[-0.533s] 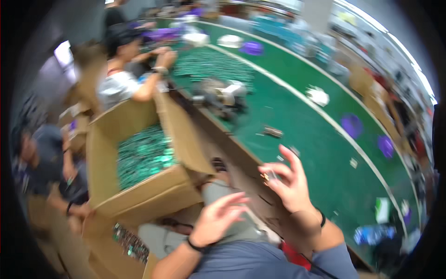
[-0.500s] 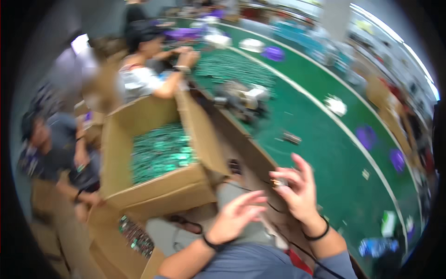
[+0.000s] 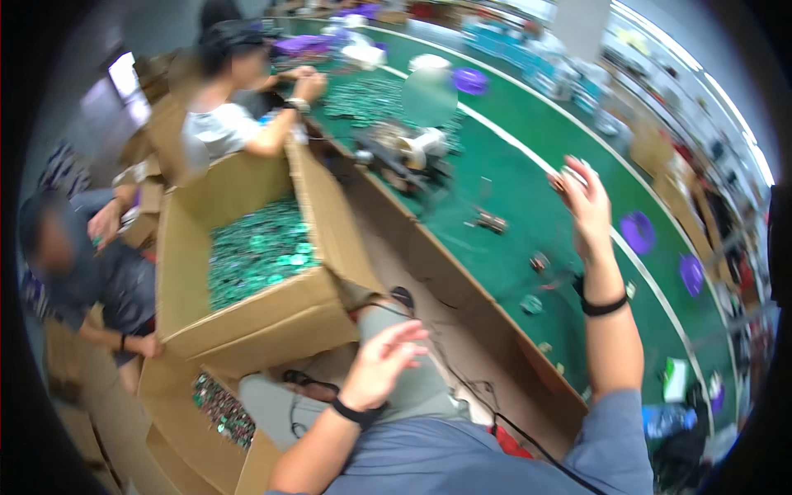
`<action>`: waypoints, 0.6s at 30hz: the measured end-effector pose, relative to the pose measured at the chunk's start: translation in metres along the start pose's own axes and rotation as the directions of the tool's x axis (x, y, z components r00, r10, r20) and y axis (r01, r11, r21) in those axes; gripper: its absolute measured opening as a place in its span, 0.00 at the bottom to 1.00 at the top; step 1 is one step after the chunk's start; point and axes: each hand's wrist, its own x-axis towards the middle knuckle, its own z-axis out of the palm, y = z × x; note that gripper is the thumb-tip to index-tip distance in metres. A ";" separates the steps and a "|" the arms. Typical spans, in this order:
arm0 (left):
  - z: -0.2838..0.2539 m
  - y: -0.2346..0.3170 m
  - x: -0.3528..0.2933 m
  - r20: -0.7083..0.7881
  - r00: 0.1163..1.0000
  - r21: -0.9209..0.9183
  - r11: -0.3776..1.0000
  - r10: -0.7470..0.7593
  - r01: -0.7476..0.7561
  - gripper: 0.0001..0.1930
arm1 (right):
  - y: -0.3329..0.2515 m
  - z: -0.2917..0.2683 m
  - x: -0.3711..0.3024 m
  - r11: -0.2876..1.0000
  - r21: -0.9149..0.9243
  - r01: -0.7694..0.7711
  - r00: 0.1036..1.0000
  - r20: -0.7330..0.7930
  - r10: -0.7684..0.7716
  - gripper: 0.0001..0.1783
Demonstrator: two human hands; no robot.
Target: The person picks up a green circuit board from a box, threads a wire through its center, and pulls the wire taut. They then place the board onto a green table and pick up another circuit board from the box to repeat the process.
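Note:
My right hand (image 3: 584,206) is raised over the green-topped table (image 3: 569,346), its fingers closed on a small copper-coloured part (image 3: 558,181) whose exact kind I cannot make out. My left hand (image 3: 384,359) hovers above my lap, fingers loosely curved and apart, with nothing visible in it. Below the right hand, a small copper-and-metal cylinder (image 3: 492,220) and a dark coppery piece (image 3: 539,261) lie on the table. A pale green round piece (image 3: 530,304) is near them.
Left of me stands a large cardboard box (image 3: 256,338) of green pieces, with a smaller box (image 3: 177,421) of mixed pieces in front. A dark metal device (image 3: 404,157) sits on the table. Purple bowls (image 3: 638,233) lie farther right. Two people work at the left. A black cable crosses near my lap.
My right hand has moved up and away over the table, still holding the small part. My left hand has shifted slightly left. The whole view has swung a little.

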 end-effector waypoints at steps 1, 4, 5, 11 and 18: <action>-0.001 0.001 0.000 0.002 1.000 -0.002 1.000 0.000 0.000 0.23 | -0.011 -0.004 0.007 1.000 0.014 -0.025 1.000 -0.006 0.025 0.25; 0.000 -0.003 0.007 0.015 0.999 0.028 0.999 -0.035 0.035 0.22 | -0.033 -0.026 0.014 0.999 0.041 0.020 0.998 -0.068 -0.017 0.23; 0.001 -0.006 0.008 0.026 0.999 0.039 0.998 -0.042 0.041 0.22 | -0.038 -0.034 0.015 0.998 0.058 0.024 0.997 -0.079 -0.019 0.23; 0.010 -0.012 0.010 0.082 0.996 0.070 0.997 -0.048 0.042 0.22 | -0.049 -0.067 0.018 0.920 -0.345 -0.187 0.962 0.124 0.242 0.21; 0.015 -0.018 0.006 0.104 0.992 0.089 0.994 -0.079 0.069 0.22 | -0.009 -0.065 -0.050 0.666 -0.746 -0.004 0.943 0.218 0.250 0.30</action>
